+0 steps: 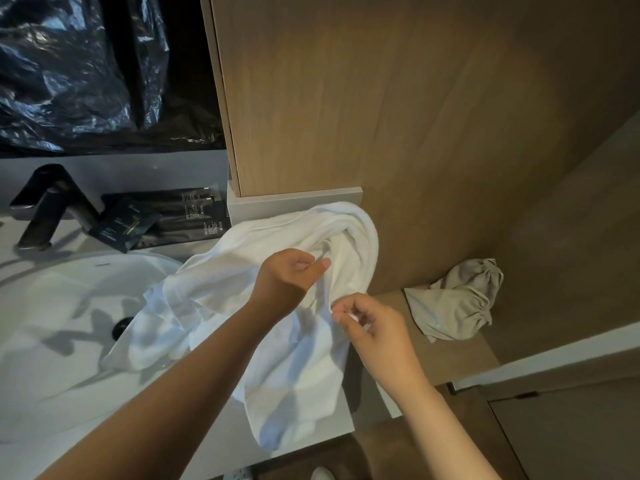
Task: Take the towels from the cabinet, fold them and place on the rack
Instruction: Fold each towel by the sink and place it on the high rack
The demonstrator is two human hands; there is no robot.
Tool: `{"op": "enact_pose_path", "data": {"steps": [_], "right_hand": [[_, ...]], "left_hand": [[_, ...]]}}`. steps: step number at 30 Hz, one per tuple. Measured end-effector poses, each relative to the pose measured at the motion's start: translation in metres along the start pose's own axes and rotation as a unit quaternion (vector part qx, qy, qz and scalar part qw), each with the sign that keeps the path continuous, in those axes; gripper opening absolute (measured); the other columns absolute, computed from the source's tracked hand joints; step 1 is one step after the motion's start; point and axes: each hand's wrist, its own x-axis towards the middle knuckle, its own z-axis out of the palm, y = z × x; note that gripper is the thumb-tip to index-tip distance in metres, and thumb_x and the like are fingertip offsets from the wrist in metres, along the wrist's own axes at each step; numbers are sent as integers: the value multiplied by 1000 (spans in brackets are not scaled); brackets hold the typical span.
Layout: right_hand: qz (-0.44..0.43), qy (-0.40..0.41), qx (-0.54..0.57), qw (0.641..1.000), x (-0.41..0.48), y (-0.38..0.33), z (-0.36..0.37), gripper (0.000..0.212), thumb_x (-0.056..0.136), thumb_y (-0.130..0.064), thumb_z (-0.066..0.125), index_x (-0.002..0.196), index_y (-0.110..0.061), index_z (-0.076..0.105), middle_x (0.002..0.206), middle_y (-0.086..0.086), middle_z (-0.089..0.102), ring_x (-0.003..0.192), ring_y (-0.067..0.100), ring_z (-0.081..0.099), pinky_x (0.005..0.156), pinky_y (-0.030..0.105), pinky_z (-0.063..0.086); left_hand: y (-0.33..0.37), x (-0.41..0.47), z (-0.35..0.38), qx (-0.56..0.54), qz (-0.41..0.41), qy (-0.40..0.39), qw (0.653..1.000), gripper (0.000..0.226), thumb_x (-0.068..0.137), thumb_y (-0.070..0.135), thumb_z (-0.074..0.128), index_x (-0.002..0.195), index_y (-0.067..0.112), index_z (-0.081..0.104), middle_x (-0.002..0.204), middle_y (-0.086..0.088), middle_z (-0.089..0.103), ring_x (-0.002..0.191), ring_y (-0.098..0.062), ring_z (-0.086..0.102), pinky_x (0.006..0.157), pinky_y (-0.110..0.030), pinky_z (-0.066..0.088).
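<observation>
Left hand (292, 276) & right hand (369, 325): fingers clamped on towel (225, 292) right of sink (52, 306); loose end over sink may get wet.

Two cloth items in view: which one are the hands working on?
The white towel spilling over the counter; left hand and right hand pinch it. The beige drawstring bag lies untouched on the wooden ledge.
</observation>
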Motion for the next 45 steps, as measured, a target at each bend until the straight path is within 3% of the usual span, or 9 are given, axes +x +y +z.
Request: {"op": "enact_pose_path", "data": {"steps": [6,12,17,24,28,32,38,42,45], "right_hand": [[15,-5,3,1000,-14,9,-5,14,93,-23,63,103,-32,69,97,-20,66,90,2,60,73,16,51],[39,54,10,998,-2,0,-11,25,88,-24,70,112,-28,66,90,-6,60,83,3,56,70,13,46],[-16,7,39,999,11,-11,-16,9,90,-12,68,94,-8,74,81,8,66,74,16,59,69,17,44],[18,46,110,993,18,-1,-29,15,91,-12,67,102,-15,76,101,0,72,94,16,68,85,38,56],[49,120,54,990,41,-1,-38,44,89,-36,67,132,-31,56,133,-10,52,114,1,53,88,13,46],[109,61,74,989,77,-8,-38,75,86,-50,67,150,-30,33,152,-10,37,132,11,42,101,27,40],[71,30,3,997,96,-10,-38,42,93,-34,63,132,-20,55,123,-8,61,110,12,57,86,23,46],[96,33,24,995,95,-17,-48,43,94,-35,62,133,-17,56,128,-5,60,118,15,56,100,37,49],[20,101,42,994,82,-29,-48,23,95,-25,62,117,-22,66,114,-10,66,105,7,61,89,21,51]], "left_hand": [[-3,6,6,-28,4,-20,999,20,86,22,72,66,17,70,57,13,62,57,-1,55,62,-13,41],[-18,-3,-9,121,66,-24,990,23,88,27,68,70,13,67,81,5,71,81,-11,64,64,-4,39],[-7,-6,-8,20,-18,-25,999,37,90,46,61,74,15,74,73,8,69,70,-8,60,62,-11,40],[20,13,-8,-232,-126,-66,962,4,87,11,69,83,10,70,66,-3,58,62,-11,53,69,-20,50],[28,13,-19,-243,-76,-62,965,5,87,10,69,89,14,70,88,-6,70,82,-14,67,74,-21,56],[45,10,-38,-226,-20,-32,973,14,93,4,59,105,-2,66,95,-16,67,84,-21,65,84,-32,56],[67,-6,-68,-208,41,-38,976,18,100,4,44,90,6,60,66,-3,58,55,-8,52,53,-20,44],[79,-8,-83,-150,69,-4,986,22,99,14,51,82,20,63,67,2,62,59,-10,54,57,-24,45],[77,-12,-86,-146,72,-8,987,19,99,14,51,84,17,64,72,-5,62,66,-18,53,63,-30,42]]}}
